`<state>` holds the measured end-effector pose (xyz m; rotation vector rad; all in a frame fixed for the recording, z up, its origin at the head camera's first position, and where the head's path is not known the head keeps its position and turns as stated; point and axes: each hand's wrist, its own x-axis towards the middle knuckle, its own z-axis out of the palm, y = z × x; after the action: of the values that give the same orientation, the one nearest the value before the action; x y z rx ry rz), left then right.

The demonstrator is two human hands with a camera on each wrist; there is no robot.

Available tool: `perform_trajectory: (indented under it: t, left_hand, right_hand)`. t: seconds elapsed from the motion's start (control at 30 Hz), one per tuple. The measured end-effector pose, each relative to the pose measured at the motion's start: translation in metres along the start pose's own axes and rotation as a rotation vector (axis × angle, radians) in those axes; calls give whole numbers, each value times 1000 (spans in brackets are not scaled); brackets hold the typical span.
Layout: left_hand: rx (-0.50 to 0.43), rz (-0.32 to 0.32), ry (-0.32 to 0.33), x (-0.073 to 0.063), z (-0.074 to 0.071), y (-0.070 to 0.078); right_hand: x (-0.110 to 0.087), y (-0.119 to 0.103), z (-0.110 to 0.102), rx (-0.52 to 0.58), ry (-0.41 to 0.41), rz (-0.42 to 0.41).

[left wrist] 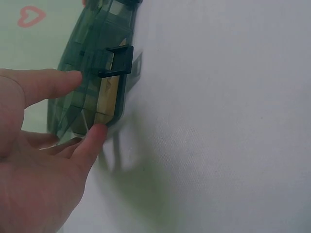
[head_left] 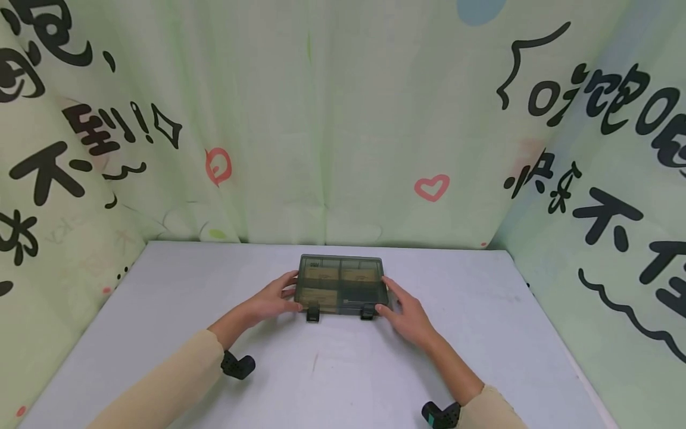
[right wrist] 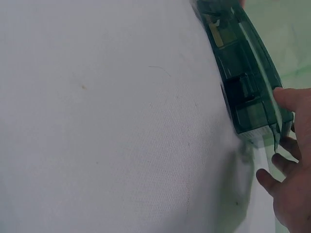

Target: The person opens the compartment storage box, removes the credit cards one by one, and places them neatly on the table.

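A dark translucent plastic compartment box (head_left: 343, 285) sits toward the back of the white table, with tan pieces showing through several of its compartments. Two black latches (head_left: 313, 313) jut out from its front edge. My left hand (head_left: 273, 299) holds the box's left end, thumb near the front corner. In the left wrist view a fingertip lies over the lid (left wrist: 92, 68) and another touches the lower corner. My right hand (head_left: 408, 314) holds the right end, its thumb against the lid edge in the right wrist view. A narrow gap shows between lid and base there.
The white table (head_left: 332, 369) stretches out in front of the box. Pale green curtains (head_left: 321, 119) printed with black lettering hang behind it and on both sides. Black devices (head_left: 238, 364) are strapped to both wrists.
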<state>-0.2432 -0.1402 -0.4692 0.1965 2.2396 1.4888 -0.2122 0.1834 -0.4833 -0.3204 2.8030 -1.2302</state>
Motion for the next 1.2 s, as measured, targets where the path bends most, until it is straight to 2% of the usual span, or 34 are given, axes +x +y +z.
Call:
perform_trajectory:
  t: [0.23,0.43,0.63,1.0,1.2]
  left_hand:
    - [12,-17,30,0,2,2]
    - [102,-14,70,1,0,2]
    - [167,-12,98,4,-1,0]
    - [215,-30,105,7,0,0]
    - [165,0,76,7,1,2]
  right_hand:
    - [1,-4,0,1,75,46]
    - [3,-10,-3,42,153,63]
    - [7,-18,-7,104,208,30]
    - [14,-25,-11,161,238,5]
    - [18,-31,-13,222,247,7]
